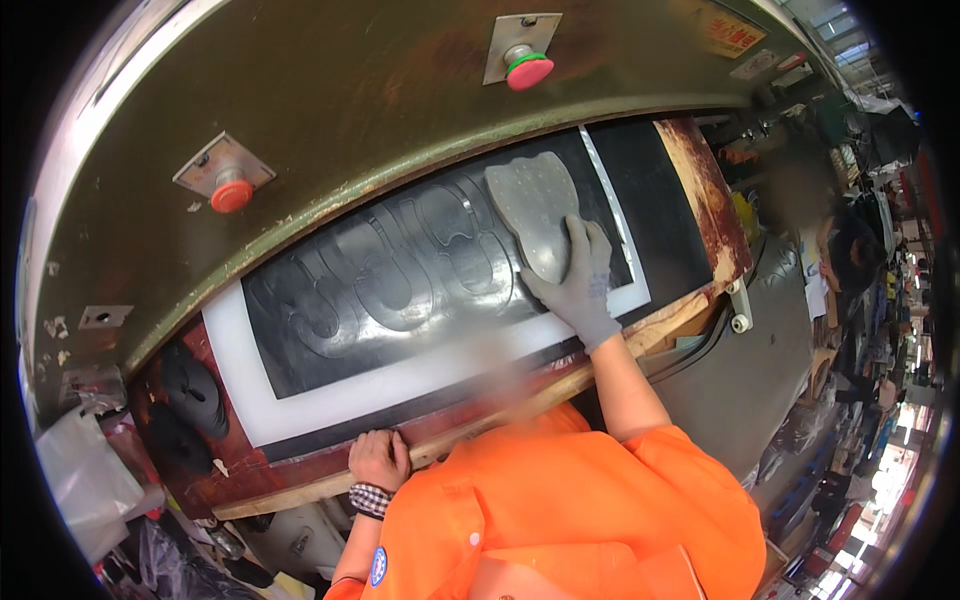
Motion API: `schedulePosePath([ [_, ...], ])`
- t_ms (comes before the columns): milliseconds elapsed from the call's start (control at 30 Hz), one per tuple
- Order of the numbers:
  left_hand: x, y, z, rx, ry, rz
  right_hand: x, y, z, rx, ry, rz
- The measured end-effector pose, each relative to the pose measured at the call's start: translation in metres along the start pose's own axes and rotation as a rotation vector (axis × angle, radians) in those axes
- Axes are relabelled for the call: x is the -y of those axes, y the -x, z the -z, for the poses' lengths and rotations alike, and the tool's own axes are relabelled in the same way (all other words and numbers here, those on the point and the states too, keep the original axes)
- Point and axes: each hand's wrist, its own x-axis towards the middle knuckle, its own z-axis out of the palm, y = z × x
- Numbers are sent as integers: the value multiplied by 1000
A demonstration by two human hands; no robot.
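Note:
A flat grey plate with a wavy wide end and a rounded narrow end (538,205) lies on the right part of a black sheet (300,370). My right hand (580,280), in a grey glove, grips its narrow end, with the thumb on the near side and the fingers along the right edge. Curved U-shaped outlines (385,285) mark the shiny sheet to the left of the plate. Under the sheet is a white board (262,405). Bare and with fingers curled, my left hand (380,458) rests on the wooden front edge of the table (300,497).
A green machine beam (370,90) spans the far side, carrying a red push button (231,190) and a pink-red one (528,70). Black curved pieces (190,390) are stacked at the table's left end. Plastic bags (90,480) hang at the far left.

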Motion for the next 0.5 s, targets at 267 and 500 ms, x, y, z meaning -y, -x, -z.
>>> schedulePosePath([
  [267,33,-98,8,-198,-34,37,41,-165,15,-418,-163,335],
  [500,72,-183,11,-285,-90,110,62,-230,18,-453,103,540],
])
